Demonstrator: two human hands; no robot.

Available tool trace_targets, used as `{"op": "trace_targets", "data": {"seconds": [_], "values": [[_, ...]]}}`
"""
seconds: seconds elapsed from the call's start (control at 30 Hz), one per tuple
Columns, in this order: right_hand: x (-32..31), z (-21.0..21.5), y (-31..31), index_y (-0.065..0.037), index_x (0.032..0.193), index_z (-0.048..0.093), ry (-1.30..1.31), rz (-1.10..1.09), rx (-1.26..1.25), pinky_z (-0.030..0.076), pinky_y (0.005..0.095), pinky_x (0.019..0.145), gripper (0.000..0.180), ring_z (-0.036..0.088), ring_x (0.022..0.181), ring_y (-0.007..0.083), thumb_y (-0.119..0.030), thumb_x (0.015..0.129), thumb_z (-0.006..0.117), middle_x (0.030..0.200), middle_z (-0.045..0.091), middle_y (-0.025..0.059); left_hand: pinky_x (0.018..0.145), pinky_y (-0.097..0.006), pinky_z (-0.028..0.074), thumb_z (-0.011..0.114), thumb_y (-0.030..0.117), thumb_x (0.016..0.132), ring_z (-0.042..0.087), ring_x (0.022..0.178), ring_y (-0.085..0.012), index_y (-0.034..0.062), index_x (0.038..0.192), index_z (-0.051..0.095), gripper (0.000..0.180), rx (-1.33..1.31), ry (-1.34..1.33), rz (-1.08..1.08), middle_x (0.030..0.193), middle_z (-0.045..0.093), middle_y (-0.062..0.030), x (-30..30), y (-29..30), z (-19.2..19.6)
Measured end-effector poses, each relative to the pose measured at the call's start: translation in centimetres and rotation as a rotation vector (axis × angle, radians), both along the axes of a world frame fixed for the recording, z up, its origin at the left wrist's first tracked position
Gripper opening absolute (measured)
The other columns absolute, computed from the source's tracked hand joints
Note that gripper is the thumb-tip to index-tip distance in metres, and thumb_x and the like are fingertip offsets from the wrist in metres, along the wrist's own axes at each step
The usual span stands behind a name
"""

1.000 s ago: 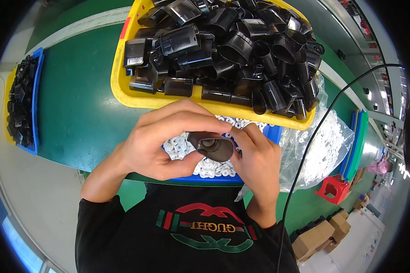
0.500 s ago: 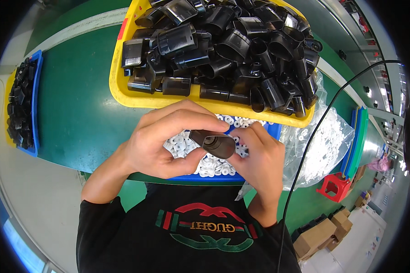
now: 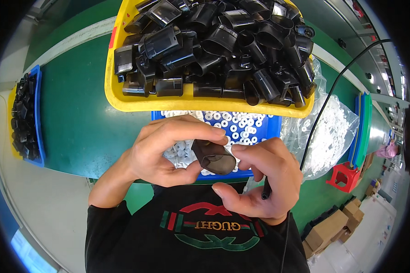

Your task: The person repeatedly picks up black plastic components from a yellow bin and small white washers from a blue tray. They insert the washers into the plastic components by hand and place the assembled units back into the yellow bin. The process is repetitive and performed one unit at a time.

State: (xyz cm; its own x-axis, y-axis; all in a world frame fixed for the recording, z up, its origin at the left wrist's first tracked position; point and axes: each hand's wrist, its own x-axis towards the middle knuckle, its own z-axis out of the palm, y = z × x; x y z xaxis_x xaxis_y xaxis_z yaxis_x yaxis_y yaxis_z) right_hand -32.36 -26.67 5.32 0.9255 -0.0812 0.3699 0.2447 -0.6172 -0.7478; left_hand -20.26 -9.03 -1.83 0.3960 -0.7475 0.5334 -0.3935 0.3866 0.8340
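Observation:
My left hand [image 3: 161,148] pinches a hollow, dark, see-through plastic housing [image 3: 216,158] between thumb and fingers, its rounded end toward my right hand. At that end, the forefinger of my right hand [image 3: 271,175] touches or nearly touches the housing; I cannot tell which. The right thumb stands apart below. A short black rod-like thing [image 3: 266,189] sticks out from the curled fingers of the right hand, most of it hidden. Beneath both hands lies a blue tray [image 3: 271,132] with many white ring-shaped washers [image 3: 234,127], partly covered by my left hand.
A yellow bin [image 3: 136,105] heaped with black plastic housings [image 3: 218,41] stands just beyond the tray. To the right are a clear bag [image 3: 328,132] of white pieces, a black cable [image 3: 335,86] and a red stool [image 3: 344,176]. A blue-edged bin [image 3: 38,113] is far left.
My right hand has drawn back to the right and nearer me, its thumb and forefinger spreading apart. The housing stays in my left hand, tilted differently. The black rod-like thing now shows.

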Motion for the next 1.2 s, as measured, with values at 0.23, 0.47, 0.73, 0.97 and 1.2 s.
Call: {"op": "trace_targets", "data": {"seconds": [0.23, 0.47, 0.73, 0.97, 1.2], "values": [[-0.4, -0.8, -0.1, -0.004, 0.108, 0.068, 0.004, 0.012, -0.029, 0.050, 0.0281, 0.050, 0.049, 0.062, 0.059, 0.0172, -0.009, 0.063, 0.086, 0.077, 0.059, 0.0044, 0.083, -0.045, 0.056, 0.071, -0.003, 0.070, 0.069, 0.094, -0.0356, -0.0022, 0.123, 0.048, 0.058, -0.003, 0.038, -0.013, 0.100, 0.067, -0.0252, -0.2, 0.1, 0.1], [-0.2, -1.3, -0.3, -0.004, 0.105, 0.069, -0.017, 0.042, -0.034, 0.050, 0.0275, 0.050, 0.045, 0.061, 0.059, 0.0170, -0.007, 0.063, 0.085, 0.083, 0.059, 0.0059, 0.083, -0.044, 0.055, 0.071, 0.004, 0.075, 0.068, 0.095, -0.0344, -0.0023, 0.123, 0.049, 0.054, 0.001, 0.033, -0.021, 0.105, 0.066, -0.0259, -0.3, 0.1, -0.1], [-0.6, 0.1, -0.4, -0.003, 0.101, 0.068, -0.001, 0.000, 0.019, 0.054, 0.0264, 0.055, 0.041, 0.067, 0.068, 0.0188, -0.004, 0.063, 0.082, 0.099, 0.066, 0.0109, 0.067, -0.028, 0.044, 0.059, -0.005, 0.084, 0.050, 0.075, -0.0153, -0.0022, 0.104, 0.055, 0.021, -0.148, 0.208, 0.256, 0.088, 0.054, -0.0105, 0.9, 1.0, 0.1], [-0.7, -1.1, -0.4, -0.004, 0.104, 0.067, 0.068, 0.042, -0.037, 0.056, 0.0268, 0.058, 0.045, 0.068, 0.071, 0.0205, -0.004, 0.062, 0.081, 0.102, 0.067, 0.0110, 0.067, -0.027, 0.043, 0.059, -0.010, 0.081, 0.054, 0.079, -0.0170, -0.0010, 0.096, 0.061, 0.018, -0.067, 0.211, 0.279, 0.087, 0.061, -0.0126, -0.2, 0.7, 0.7], [-0.4, -1.6, -0.3, -0.003, 0.102, 0.067, -0.129, 0.007, 0.003, 0.055, 0.0266, 0.056, 0.043, 0.068, 0.070, 0.0193, -0.003, 0.061, 0.079, 0.097, 0.067, 0.0112, 0.064, -0.026, 0.040, 0.056, -0.009, 0.083, 0.050, 0.072, -0.0153, 0.0002, 0.093, 0.064, 0.016, -0.051, 0.232, 0.322, 0.084, 0.061, -0.0095, -0.1, 0.9, 0.8]]}}
